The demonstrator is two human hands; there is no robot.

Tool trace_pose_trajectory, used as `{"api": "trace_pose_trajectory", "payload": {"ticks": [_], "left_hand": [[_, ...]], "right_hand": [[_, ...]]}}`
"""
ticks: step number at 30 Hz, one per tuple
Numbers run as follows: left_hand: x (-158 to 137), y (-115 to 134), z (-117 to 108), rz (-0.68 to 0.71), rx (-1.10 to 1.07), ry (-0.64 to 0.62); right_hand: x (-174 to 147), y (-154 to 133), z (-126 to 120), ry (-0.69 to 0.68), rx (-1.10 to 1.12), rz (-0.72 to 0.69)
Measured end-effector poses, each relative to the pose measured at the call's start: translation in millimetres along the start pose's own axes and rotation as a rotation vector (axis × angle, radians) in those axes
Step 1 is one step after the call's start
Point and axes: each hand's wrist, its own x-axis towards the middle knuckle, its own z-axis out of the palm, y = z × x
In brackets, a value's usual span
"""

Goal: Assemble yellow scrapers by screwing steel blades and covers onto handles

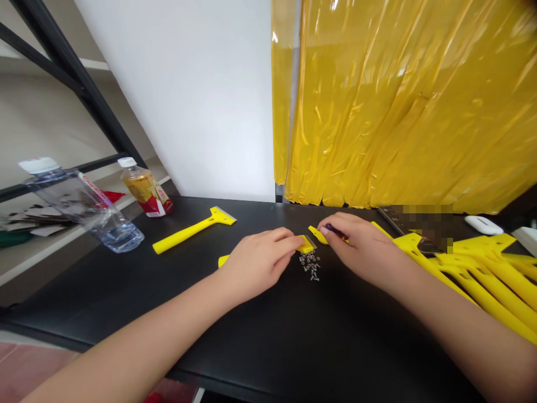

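Forearms (168, 330) are stretched over the table (268, 352), where a scraper (307, 244) is gripped by the left hand (260, 262) just beside small metal parts (309, 264), which might be scattered if it is dragged, while a dark tool (333, 229) is pinched by the right hand (356, 240).

You can't read any words: the red letters (96, 190) on the big, clear, white-capped plastic bottle (84, 205) and the print on the small red-and-yellow plastic bottle (145, 187) look too blurry.
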Motion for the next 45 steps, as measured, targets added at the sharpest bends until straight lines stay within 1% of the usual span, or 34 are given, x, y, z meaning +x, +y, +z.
{"api": "trace_pose_trajectory", "payload": {"ticks": [2,5,8,10,14,18,19,22,24,25,28,29,30,33,34,35,36,38,39,41,43,45], "left_hand": [[0,1,-2,-0.017,-0.062,0.027],[1,-1,-3,-0.031,-0.135,0.057],[2,-3,-1,-0.012,-0.123,0.051],[2,-3,0,-0.001,-0.085,0.032],[2,-1,1,0.008,-0.005,0.006],[1,-1,3,0.029,0.044,0.005],[1,-1,3,0.035,0.053,0.005],[1,-1,5,0.058,0.089,-0.002],[1,-1,7,0.064,0.109,-0.008],[1,-1,8,0.063,0.112,-0.007],[1,-2,9,0.054,0.098,0.004],[1,-2,9,0.053,0.09,0.01],[1,-2,8,0.053,0.084,0.014],[1,-2,8,0.052,0.071,0.014],[1,-1,8,0.05,0.069,0.014],[1,-1,7,0.047,0.065,0.017],[1,-1,7,0.046,0.063,0.027],[0,0,5,0.055,0.075,0.066],[0,0,4,0.07,0.096,0.084],[0,2,2,0.112,0.172,0.092],[-1,3,1,0.159,0.269,0.052],[-1,4,1,0.197,0.336,-0.005]], "right_hand": [[-1,-5,-4,0.107,0.046,-0.03],[-4,-16,-13,0.288,0.129,0.045],[-8,-25,-19,0.452,0.274,0.118],[-11,-29,-20,0.496,0.354,0.127],[-14,-31,-17,0.455,0.434,0.089],[-15,-32,-12,0.394,0.423,0.066],[-14,-32,-10,0.36,0.409,0.061],[-12,-32,-6,0.2,0.382,0.024],[-11,-31,-6,0.15,0.376,0.008],[-11,-31,-7,0.171,0.377,0.011],[-11,-29,-10,0.289,0.378,0.046],[-11,-29,-11,0.294,0.378,0.053],[-11,-29,-10,0.268,0.376,0.051],[-9,-30,-7,0.102,0.384,0.004],[-9,-30,-6,0.07,0.387,-0.015],[-9,-30,-6,0.069,0.389,-0.027],[-9,-30,-5,0.101,0.386,-0.034],[-10,-30,-6,0.215,0.37,-0.04],[-11,-29,-7,0.269,0.362,-0.044],[-12,-28,-8,0.331,0.351,-0.055],[-14,-29,-8,0.368,0.346,-0.05],[-15,-31,-10,0.458,0.359,-0.027]]}}
